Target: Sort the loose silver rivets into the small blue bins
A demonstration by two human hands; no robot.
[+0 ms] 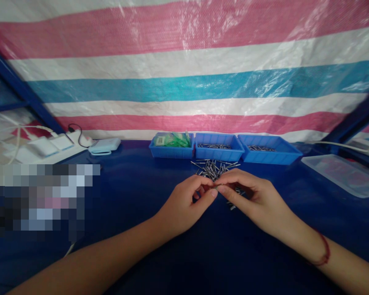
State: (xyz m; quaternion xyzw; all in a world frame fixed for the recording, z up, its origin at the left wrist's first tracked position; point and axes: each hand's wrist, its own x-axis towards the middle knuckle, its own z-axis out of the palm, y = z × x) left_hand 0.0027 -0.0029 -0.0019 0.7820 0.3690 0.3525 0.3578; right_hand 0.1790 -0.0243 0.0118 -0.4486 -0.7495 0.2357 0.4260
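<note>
In the head view, my left hand (184,200) and my right hand (258,196) meet fingertip to fingertip over the table. Thumb and index finger of each are pinched together around a tiny thing (217,187), mostly covered by the fingertips and too small to name. Just behind and beneath them lies a loose pile of thin metal pins (213,167) that look like blind rivets. A few more show under my right palm. A dark red cord bracelet (326,250) circles my right wrist.
Behind the pile, a blue bin (172,152) holds green plastic packets; the middle bin (218,154) and right bin (272,157) hold metal pins. A translucent lid (341,174) lies right. A power strip (70,141) and light-blue device (104,145) are left; a striped sheet (184,90) hangs behind.
</note>
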